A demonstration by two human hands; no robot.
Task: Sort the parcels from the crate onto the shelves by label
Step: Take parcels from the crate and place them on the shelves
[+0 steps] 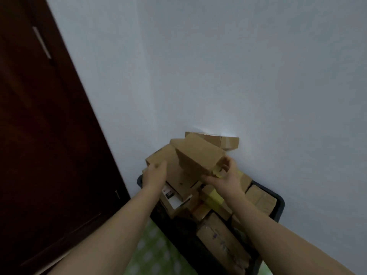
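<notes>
Cardboard parcel point(198, 155) tilted, end in right grip point(226, 175).

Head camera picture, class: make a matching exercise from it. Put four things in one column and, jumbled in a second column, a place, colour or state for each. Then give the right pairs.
Column A
1. left hand
2. right hand
3. crate
4. door

Column B
a. black, packed with parcels
b. dark brown, along the left of the view
c. grips the end of the tilted parcel
d. touches the left side of a lower parcel

Pairs: 1-d, 2-c, 3-a, 4-b
</notes>
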